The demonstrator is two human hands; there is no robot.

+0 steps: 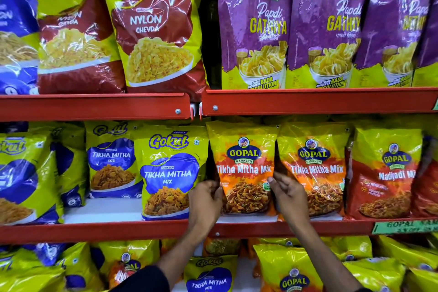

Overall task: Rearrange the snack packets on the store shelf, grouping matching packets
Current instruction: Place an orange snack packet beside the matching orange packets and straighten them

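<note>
step: seating orange glossy plastic Gopal Tikha Mitha Mix packet (244,168) on red metal middle shelf (94,230) | left hand (205,199) grip closed on packet's left edge, right hand (290,194) on its right edge | matching orange packet (312,170) touching its right | risk: slick film slips, packet tips forward

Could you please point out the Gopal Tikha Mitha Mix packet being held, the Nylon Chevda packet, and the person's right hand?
Gopal Tikha Mitha Mix packet (244,168): head view, on its printed name.
Nylon Chevda packet (151,23): head view, on the red label.
Right hand (288,193): head view, on its back.
</note>
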